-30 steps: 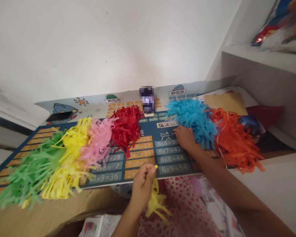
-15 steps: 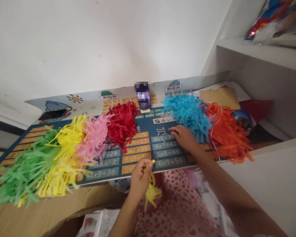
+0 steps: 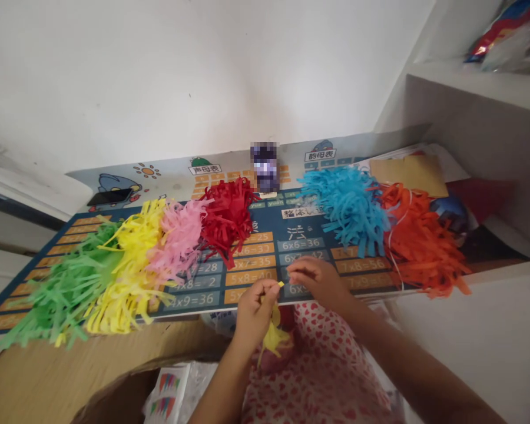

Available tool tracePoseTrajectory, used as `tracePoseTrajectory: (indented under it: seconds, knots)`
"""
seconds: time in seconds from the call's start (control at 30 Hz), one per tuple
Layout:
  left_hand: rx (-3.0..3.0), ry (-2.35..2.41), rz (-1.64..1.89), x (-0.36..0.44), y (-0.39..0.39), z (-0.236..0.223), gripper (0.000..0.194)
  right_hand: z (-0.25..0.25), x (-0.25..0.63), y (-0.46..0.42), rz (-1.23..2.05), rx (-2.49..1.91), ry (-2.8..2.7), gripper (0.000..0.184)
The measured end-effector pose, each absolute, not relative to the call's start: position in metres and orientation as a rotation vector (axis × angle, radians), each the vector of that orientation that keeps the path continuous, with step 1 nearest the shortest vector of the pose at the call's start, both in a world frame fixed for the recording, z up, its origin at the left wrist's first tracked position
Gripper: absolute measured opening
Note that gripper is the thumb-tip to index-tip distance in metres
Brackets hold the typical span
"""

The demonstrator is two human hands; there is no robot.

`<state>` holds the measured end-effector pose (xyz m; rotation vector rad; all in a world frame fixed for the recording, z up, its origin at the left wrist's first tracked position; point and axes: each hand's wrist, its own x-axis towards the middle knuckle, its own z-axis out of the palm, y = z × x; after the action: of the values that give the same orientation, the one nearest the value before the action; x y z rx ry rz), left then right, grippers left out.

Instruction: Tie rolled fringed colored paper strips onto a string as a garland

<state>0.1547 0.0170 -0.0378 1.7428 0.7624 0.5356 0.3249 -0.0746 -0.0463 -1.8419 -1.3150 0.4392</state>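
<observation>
Yellow tassel [image 3: 275,340] with right hand [image 3: 318,282] now closer

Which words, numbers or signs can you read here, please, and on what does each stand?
On the printed mat:
"声母表", left sign
"韵母表", right sign
"整体", rest unclear
"法"
"yue"
"yuan"
"6x6=36"
"5x7=35"
"5x8=40"
"4x9=36"
"7x8=56"
"25", sum's end
"28", sum's end
Other sums are faint or part-hidden, some by the right hand.
Too small or blurred: far-left rows, back tiles, lettering below the mat.
</observation>
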Motion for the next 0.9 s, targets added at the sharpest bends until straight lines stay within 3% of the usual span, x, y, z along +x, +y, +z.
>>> tracePoseTrajectory:
  seconds: [0.1,0.27,0.7,0.9]
  knots:
    - [1.820,0.735,0.559,0.153,0.015,-0.033,0.024,-0.047,0.304,-0.088,0.634,-1.484,-1.076,0.010]
    - [1.950,0.689,0.612,0.155,0.012,-0.030,0.020,-0.053,0.290,-0.094,0.764,-1.321,-0.789,0.008]
    - [2.250,0.531,0.684,0.151,0.010,-0.031,0.015,-0.054,0.289,-0.101,0.679,-1.393,-0.772,0.010]
    - [2.453,0.362,0.510,0.148,0.015,-0.025,0.021,-0.046,0.296,-0.105,0.531,-1.571,-1.087,0.006]
